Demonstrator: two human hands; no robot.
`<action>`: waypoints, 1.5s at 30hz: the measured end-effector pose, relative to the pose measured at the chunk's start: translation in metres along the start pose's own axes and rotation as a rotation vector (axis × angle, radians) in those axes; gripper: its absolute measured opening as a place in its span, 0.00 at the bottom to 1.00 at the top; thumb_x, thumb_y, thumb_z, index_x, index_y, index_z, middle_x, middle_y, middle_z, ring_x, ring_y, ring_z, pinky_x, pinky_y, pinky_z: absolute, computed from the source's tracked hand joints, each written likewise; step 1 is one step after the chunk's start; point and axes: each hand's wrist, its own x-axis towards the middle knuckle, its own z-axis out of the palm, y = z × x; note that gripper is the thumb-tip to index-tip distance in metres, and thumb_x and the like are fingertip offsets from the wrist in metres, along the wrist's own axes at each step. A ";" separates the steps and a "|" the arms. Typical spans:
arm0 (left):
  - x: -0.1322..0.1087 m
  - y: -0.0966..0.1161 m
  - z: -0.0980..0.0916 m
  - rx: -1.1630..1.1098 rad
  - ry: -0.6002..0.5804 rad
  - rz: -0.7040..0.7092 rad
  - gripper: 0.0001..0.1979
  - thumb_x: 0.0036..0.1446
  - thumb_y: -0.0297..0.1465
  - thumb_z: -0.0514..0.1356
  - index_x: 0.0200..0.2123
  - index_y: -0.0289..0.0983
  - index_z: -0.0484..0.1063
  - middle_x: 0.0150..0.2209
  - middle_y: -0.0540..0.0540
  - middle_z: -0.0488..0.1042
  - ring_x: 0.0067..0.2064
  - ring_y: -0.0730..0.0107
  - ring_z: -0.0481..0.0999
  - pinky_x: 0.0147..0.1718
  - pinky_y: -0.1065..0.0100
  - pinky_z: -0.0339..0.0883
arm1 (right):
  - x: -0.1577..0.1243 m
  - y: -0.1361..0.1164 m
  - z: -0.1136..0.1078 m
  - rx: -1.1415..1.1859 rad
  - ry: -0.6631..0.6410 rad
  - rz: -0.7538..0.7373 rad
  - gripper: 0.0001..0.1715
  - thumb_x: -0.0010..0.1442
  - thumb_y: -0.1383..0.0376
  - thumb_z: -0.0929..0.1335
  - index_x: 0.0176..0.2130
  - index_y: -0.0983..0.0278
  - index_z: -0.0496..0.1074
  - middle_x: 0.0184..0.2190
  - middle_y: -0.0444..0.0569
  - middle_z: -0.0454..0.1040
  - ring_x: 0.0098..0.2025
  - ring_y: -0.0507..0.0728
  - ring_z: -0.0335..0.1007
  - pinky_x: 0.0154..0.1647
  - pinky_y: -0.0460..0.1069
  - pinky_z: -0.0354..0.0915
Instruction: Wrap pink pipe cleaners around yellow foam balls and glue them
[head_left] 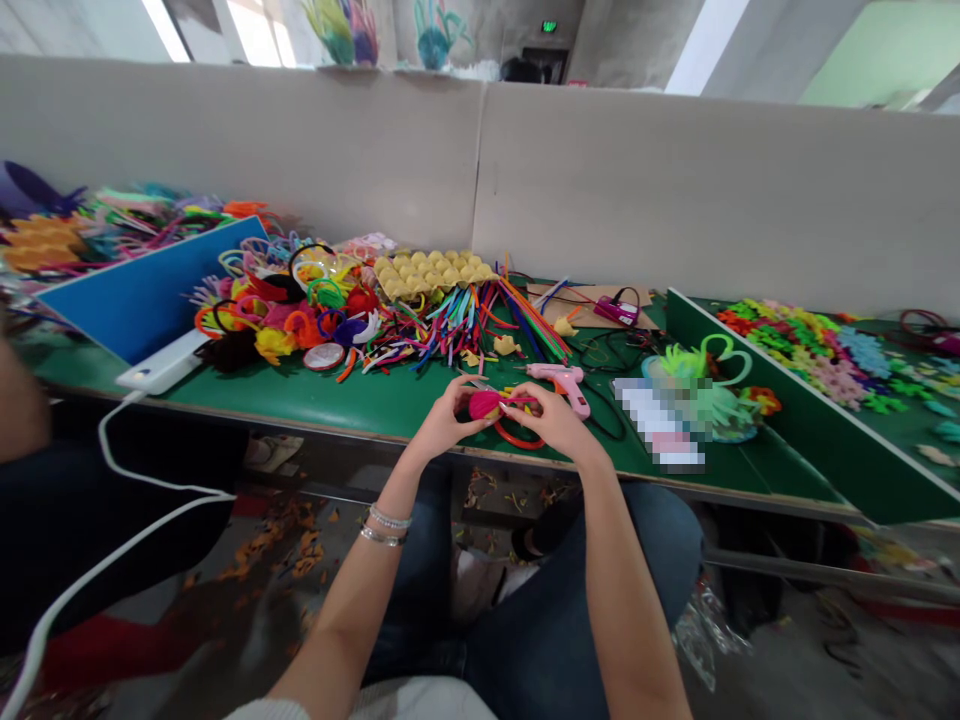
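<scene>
Above the table's front edge, my left hand [448, 420] has its fingers closed round a rounded magenta piece [484, 403] with a yellowish underside. From its right side a thin magenta pipe cleaner [517, 400] sticks out, and my right hand [553, 417] pinches it. Just under both hands lies a red-orange loop [519, 440], partly hidden by the fingers. A pink glue gun [561, 382] rests on the table right behind my right hand. Small yellow cut-out cups [507, 345] lie beyond my hands.
Loose pipe cleaners [457, 320], a yellow egg carton [435, 272] and a pile of fuzzy headbands [292, 300] fill the left. A blue divider [161, 290] and green divider [780, 410] flank the green table [375, 405]. A white power strip [165, 362] sits left; another person's arm [21, 400] is beside it.
</scene>
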 end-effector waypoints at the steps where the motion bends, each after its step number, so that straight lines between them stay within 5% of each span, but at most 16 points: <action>1: 0.000 0.000 0.000 -0.006 0.004 -0.002 0.32 0.45 0.31 0.66 0.52 0.37 0.56 0.43 0.42 0.72 0.46 0.65 0.74 0.50 0.60 0.65 | 0.000 0.000 0.000 -0.010 0.002 -0.002 0.18 0.55 0.50 0.63 0.37 0.61 0.67 0.34 0.45 0.71 0.30 0.52 0.64 0.31 0.48 0.61; 14: 0.000 -0.002 -0.001 0.009 0.007 0.012 0.33 0.44 0.31 0.67 0.52 0.38 0.57 0.43 0.43 0.73 0.46 0.65 0.75 0.50 0.60 0.66 | -0.003 -0.010 0.002 -0.197 0.093 -0.007 0.17 0.56 0.52 0.64 0.38 0.61 0.69 0.27 0.43 0.72 0.27 0.52 0.65 0.25 0.46 0.55; 20: -0.001 0.000 0.000 0.029 0.005 0.034 0.31 0.45 0.32 0.66 0.51 0.38 0.57 0.43 0.43 0.73 0.45 0.65 0.75 0.48 0.61 0.67 | -0.007 -0.025 0.008 -0.458 0.187 -0.081 0.11 0.58 0.60 0.65 0.38 0.63 0.70 0.32 0.47 0.75 0.37 0.56 0.70 0.35 0.48 0.60; 28: 0.000 -0.004 0.000 0.042 0.019 0.051 0.32 0.45 0.31 0.67 0.51 0.39 0.56 0.41 0.45 0.72 0.44 0.67 0.75 0.48 0.61 0.68 | -0.011 -0.038 0.013 -0.799 0.175 -0.163 0.09 0.61 0.65 0.62 0.38 0.66 0.70 0.34 0.52 0.76 0.37 0.58 0.70 0.33 0.49 0.58; 45: 0.000 -0.003 0.001 0.030 0.026 0.039 0.31 0.45 0.32 0.66 0.51 0.39 0.56 0.40 0.45 0.72 0.43 0.67 0.75 0.48 0.60 0.68 | -0.008 -0.028 0.016 -0.682 0.206 -0.221 0.12 0.62 0.65 0.60 0.40 0.65 0.70 0.34 0.52 0.75 0.37 0.58 0.68 0.35 0.50 0.59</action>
